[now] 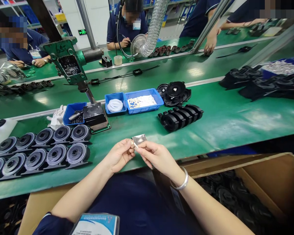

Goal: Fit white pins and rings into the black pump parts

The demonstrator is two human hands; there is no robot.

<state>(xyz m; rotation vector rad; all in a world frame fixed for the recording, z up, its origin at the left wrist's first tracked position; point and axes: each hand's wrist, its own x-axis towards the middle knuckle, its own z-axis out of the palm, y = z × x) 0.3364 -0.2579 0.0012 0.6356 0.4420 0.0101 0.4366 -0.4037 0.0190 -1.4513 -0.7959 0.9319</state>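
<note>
My left hand [121, 156] pinches a small brass-coloured ring [132, 143] between thumb and forefinger. Held in the fingertips of my right hand [160, 158] is a thin white pin [136, 146], its tip at or very near the ring; whether it has entered the hole I cannot tell. Just behind my fingers a small metal block [139, 138] lies on the green bench. Farther back, a blue tray [147, 110] contains brass-coloured rings [134, 103] and white pieces [148, 100]. Beside it, a smaller blue bin [115, 113] holds white rings [115, 105].
A green press [96, 117] stands left of the bins. Rows of round black parts [56, 155] fill the left bench. Black housings [181, 117] and stacked discs [175, 89] sit to the right. An open carton [271, 169] stands below the edge. Co-workers [127, 26] sit opposite.
</note>
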